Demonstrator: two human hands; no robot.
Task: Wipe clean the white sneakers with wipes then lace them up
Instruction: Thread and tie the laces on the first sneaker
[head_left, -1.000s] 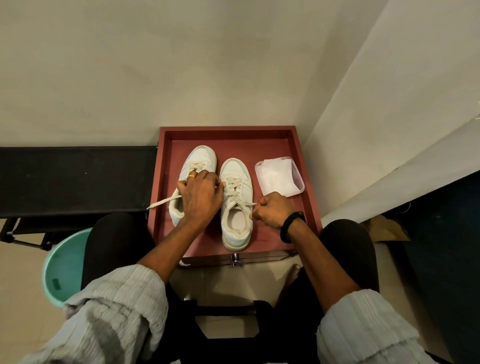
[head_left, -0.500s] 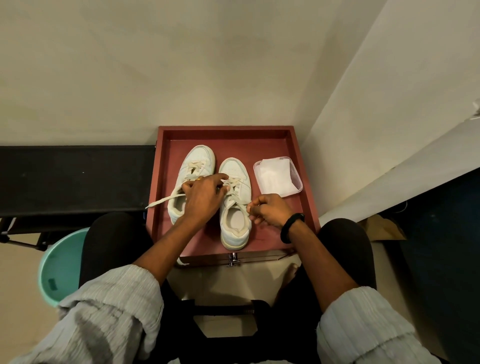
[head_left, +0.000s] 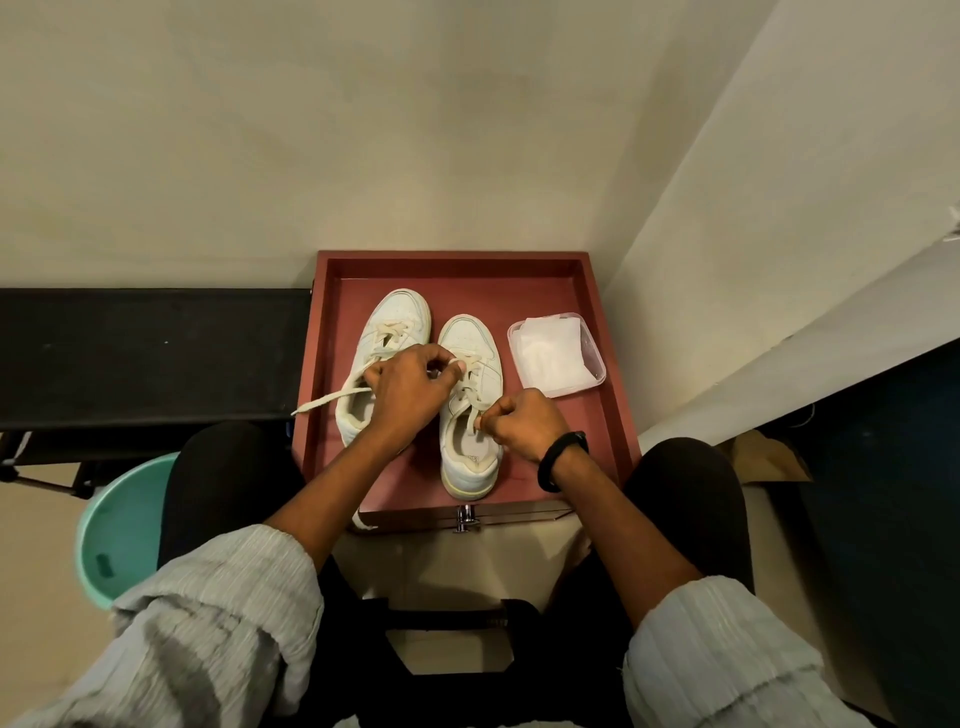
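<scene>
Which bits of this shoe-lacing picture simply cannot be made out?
Head view: left hand covers the left white leather sneaker's upper eyelets.
Head view: right hand hides the end of the cream flat lace it pinches.
Head view: white wipes in the clear plastic tub, too small to count.
Head view: teal plastic bucket, partly behind the knee.

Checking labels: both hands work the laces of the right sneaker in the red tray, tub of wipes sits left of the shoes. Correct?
One slip: the head view shows the tub of wipes right of the shoes, not left. The rest holds: the left hand and right hand both pinch the laces of the right sneaker in the red tray.
</scene>
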